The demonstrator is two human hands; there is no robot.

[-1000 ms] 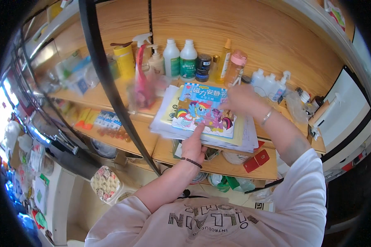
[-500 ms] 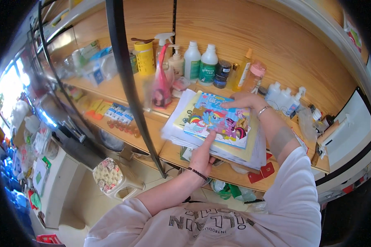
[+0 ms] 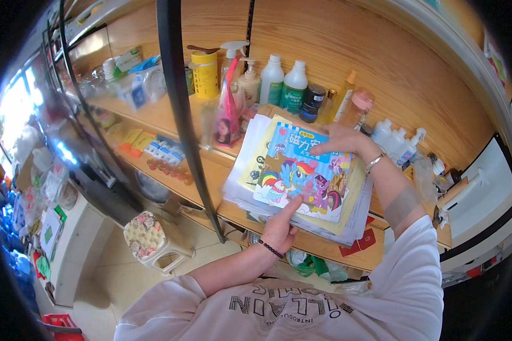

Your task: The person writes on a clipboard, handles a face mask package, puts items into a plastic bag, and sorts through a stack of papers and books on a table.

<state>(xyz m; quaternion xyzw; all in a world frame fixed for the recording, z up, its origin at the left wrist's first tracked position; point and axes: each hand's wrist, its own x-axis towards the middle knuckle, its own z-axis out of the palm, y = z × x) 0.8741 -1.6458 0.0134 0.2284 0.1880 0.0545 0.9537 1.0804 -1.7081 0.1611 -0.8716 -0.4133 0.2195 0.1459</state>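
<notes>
A stack of loose papers and thin booklets (image 3: 242, 190) is held up in front of me, over the wooden shelf. On top lies a blue children's picture book (image 3: 301, 176) with colourful cartoon ponies, above a pale yellow sheet or booklet (image 3: 250, 177). My left hand (image 3: 281, 230) grips the near edge, thumb on the cover and the other fingers mostly hidden beneath. At the far right corner, my right hand (image 3: 344, 142) clasps the stack, one digit lying across the cover.
Bottles, including a white and green one (image 3: 294, 88), a yellow canister (image 3: 205, 74) and a pink bag (image 3: 226, 119), line the wooden shelf behind. A black upright post (image 3: 179, 102) stands left. Red packets (image 3: 359, 243) lie near the shelf's front edge. A patterned stool (image 3: 148, 236) stands below.
The stack has tilted up toward me, so more of the picture book's cover shows. Both hands keep hold of it. The view has shifted slightly.
</notes>
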